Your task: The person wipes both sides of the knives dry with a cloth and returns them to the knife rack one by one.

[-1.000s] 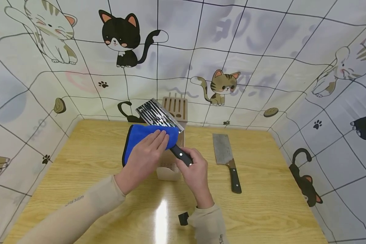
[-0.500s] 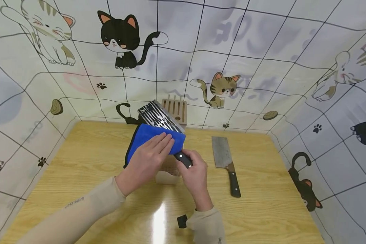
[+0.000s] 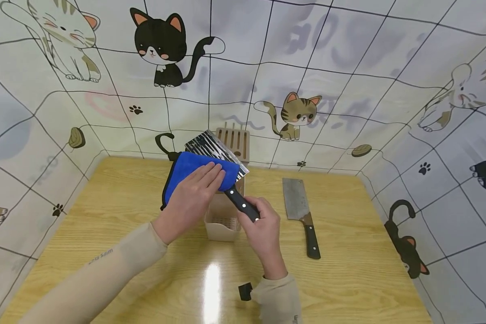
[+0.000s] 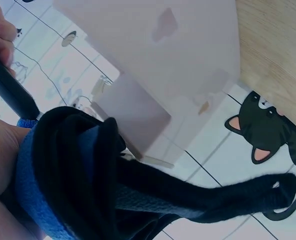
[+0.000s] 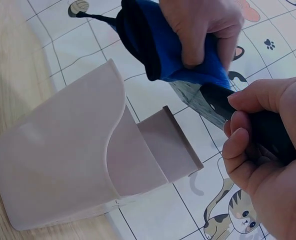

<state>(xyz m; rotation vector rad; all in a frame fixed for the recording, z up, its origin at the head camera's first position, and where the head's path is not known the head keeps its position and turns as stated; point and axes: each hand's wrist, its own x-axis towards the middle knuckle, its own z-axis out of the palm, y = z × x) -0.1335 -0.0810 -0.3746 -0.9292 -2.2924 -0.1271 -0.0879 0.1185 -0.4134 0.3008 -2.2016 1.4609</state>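
Note:
My right hand (image 3: pixel 264 234) grips the black riveted handle of a cleaver (image 3: pixel 212 146), whose shiny blade has dark streaks and points up and left. A blue cloth (image 3: pixel 184 168) with black edging is folded over the blade near the handle. My left hand (image 3: pixel 190 193) holds that cloth, fingers lying on top in the head view; the right wrist view has its thumb on the cloth's other side. Below the cleaver stands a pale knife holder (image 5: pixel 63 145), partly hidden by hands and cloth. The cleaver is held above it, apart from the table.
A second cleaver (image 3: pixel 295 200) with a dull grey blade lies on the wooden table (image 3: pixel 348 270) to the right of the holder. The holder's slotted brown top part (image 3: pixel 239 139) rises behind the blade. Cat-patterned sheeting (image 3: pixel 235 85) surrounds the table's back and sides.
Over the last half second the left hand and cloth have slid up and left, away from the handle, baring more of it. The right hand keeps its grip; the second cleaver stays put.

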